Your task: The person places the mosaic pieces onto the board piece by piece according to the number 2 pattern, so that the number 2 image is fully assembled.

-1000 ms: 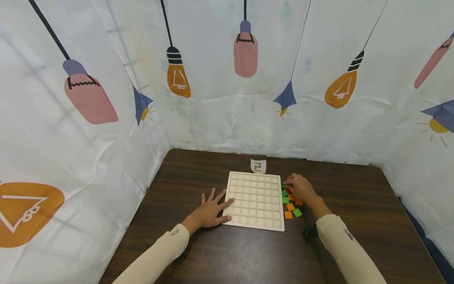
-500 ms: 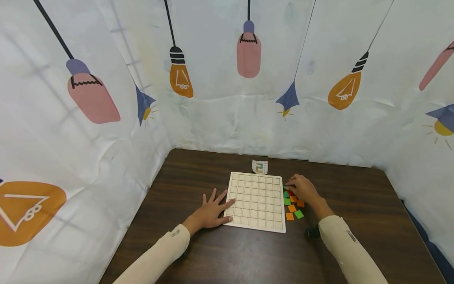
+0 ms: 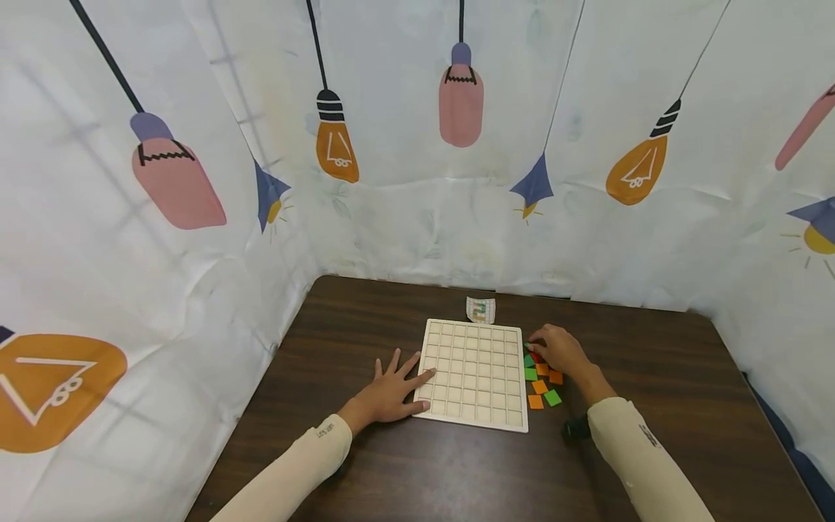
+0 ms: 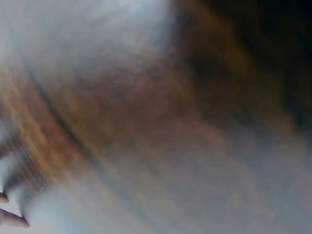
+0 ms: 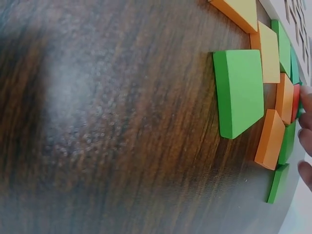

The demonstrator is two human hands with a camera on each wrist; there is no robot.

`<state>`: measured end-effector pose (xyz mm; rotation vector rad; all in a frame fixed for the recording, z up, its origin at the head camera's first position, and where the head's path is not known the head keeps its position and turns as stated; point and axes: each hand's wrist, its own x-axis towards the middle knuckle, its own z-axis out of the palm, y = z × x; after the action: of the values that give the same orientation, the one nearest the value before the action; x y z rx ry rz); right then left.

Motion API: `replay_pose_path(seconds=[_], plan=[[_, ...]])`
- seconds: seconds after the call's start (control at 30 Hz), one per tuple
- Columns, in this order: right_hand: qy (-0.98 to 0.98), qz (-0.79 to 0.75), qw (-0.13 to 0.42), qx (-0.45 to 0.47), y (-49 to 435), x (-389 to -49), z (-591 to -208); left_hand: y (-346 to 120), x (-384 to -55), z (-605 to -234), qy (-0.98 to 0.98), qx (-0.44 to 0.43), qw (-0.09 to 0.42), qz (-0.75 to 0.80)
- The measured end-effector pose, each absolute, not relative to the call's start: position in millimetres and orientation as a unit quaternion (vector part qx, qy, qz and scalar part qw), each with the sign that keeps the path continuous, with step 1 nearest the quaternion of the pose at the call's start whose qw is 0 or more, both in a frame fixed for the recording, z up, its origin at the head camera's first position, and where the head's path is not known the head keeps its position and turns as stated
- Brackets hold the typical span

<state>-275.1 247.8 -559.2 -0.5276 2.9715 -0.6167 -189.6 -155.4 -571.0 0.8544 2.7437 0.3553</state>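
Observation:
A pale wooden board (image 3: 479,373) with a grid of square recesses lies on the dark table. My left hand (image 3: 388,395) rests spread at its left edge, index finger and thumb over the rim; in the left wrist view only blurred fingertips (image 4: 12,219) show. At the board's far right, my right hand (image 3: 559,348) pinches at a dark green tile (image 3: 527,346), which its bent fingers partly cover. Under the fingers in the right wrist view is a red tile (image 5: 295,102). Nearer lie an orange tile (image 5: 270,139) and a bright green tile (image 5: 239,92).
Several more orange and green tiles, such as an orange tile (image 3: 536,402), lie loosely along the board's right side. Behind the board is a small paper card (image 3: 480,310) printed with a coloured grid pattern. A white patterned sheet (image 3: 391,225) hangs beyond the table (image 3: 365,312).
The head view has shifted slightly, moving the whole scene a little right and down. Both hands stay in nearly the same places relative to the board and tiles.

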Motion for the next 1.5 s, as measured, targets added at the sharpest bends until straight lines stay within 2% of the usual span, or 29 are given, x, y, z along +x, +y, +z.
replay_pose_path(seconds=[0.67,0.97,1.5], plan=[[0.967,-0.205,0.049,-0.145,249.0,-275.2,-560.9,-155.6,-189.4,-565.9,0.940,0.296,0.123,0.121],[0.964,-0.216,0.040,-0.152,254.2,-273.2,-563.1,-155.3,-189.0,-566.1,0.941,0.293,0.124,0.119],[0.971,-0.215,0.037,-0.095,252.4,-273.5,-563.8,-155.1,-188.2,-568.4,0.939,0.294,0.127,0.121]])
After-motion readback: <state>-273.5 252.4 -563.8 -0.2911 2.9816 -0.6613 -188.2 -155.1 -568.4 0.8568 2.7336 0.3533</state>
